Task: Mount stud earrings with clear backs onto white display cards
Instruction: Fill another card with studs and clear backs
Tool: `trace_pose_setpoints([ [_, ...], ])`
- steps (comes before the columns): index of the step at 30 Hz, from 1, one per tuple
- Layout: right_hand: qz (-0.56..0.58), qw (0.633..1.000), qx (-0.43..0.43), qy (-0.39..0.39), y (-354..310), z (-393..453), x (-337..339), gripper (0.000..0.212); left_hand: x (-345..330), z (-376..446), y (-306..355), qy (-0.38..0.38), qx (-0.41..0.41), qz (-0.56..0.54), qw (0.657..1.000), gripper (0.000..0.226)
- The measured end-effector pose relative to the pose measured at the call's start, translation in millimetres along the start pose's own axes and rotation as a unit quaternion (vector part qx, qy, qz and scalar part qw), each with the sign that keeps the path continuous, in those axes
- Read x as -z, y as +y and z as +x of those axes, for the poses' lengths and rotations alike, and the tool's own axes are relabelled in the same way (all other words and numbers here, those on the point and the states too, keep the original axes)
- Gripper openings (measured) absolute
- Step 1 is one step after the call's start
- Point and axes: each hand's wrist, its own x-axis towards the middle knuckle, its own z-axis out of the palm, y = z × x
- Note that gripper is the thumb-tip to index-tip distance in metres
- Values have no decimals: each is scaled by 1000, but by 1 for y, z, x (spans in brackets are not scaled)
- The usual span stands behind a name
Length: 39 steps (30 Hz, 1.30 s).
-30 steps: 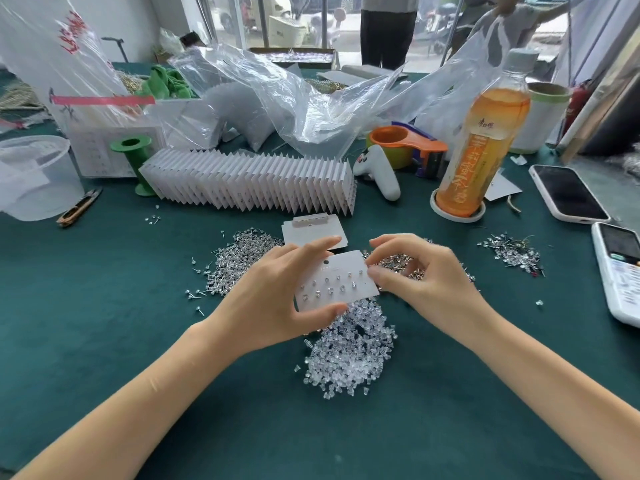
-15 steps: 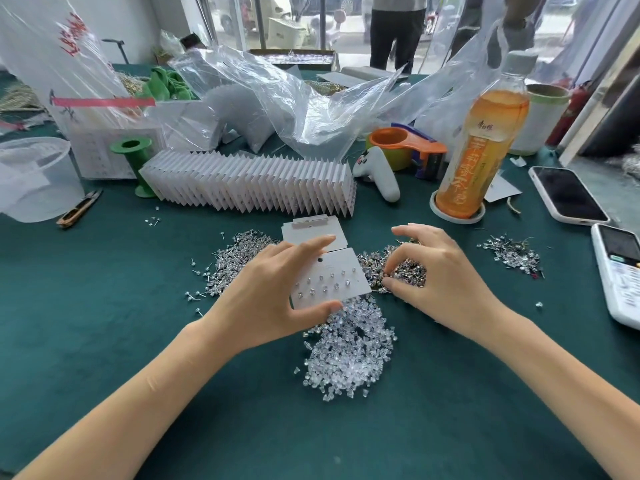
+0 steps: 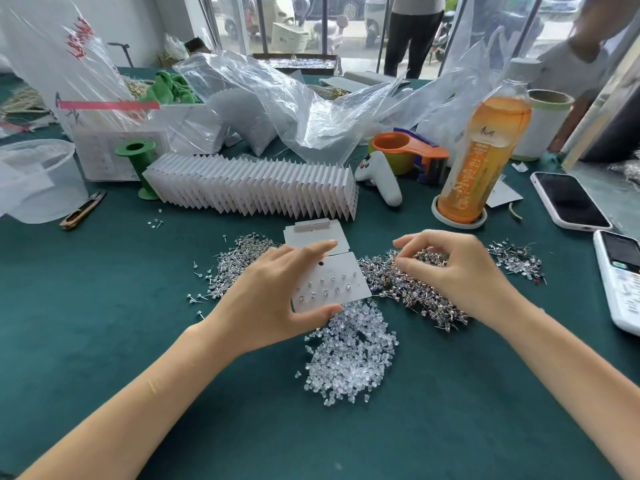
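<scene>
My left hand holds a white display card between thumb and fingers; two rows of stud earrings sit in it. To its right my right hand hovers over the pile of loose studs, thumb and forefinger pinched together at the pile's top; whether a stud is between them I cannot tell. A heap of clear backs lies on the green cloth just below the card. A second pile of studs lies left of the card, partly behind my left hand. A blank card lies behind the held one.
A long row of filled cards stands behind the work spot. A tea bottle, tape dispenser and white controller stand at back right, two phones at right. Plastic bags, a clear tub and snips sit at left.
My right hand left the card's right edge and moved right and back onto the stud pile. My left hand kept holding the card, lowering it slightly.
</scene>
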Motion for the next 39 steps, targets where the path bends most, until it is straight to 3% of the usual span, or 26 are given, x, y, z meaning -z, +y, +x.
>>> trace_pose_setpoints([
  [7, 66, 997, -20, -37, 1, 0, -3, 7, 0, 0, 1, -14, 0, 2, 1000, 75],
  [19, 5, 995, -47, -84, 6, 0, 0, 13, 3, -1, 3, -33, -4, 10, 999, 77],
  [24, 10, 996, -54, -68, 3, 0, 2, 12, 2, -1, 3, -28, -11, 14, 999, 76],
  [32, 135, 987, -18, -87, -15, -5, 2, 5, 0, -1, 4, -26, -20, 3, 999, 76],
  [35, 104, 987, 12, -119, -18, -9, -1, 9, 0, -1, 4, -24, -21, 2, 999, 75],
  [39, 2, 995, 55, -85, -18, -13, -9, 16, -1, -1, 3, -25, -19, 2, 999, 75],
])
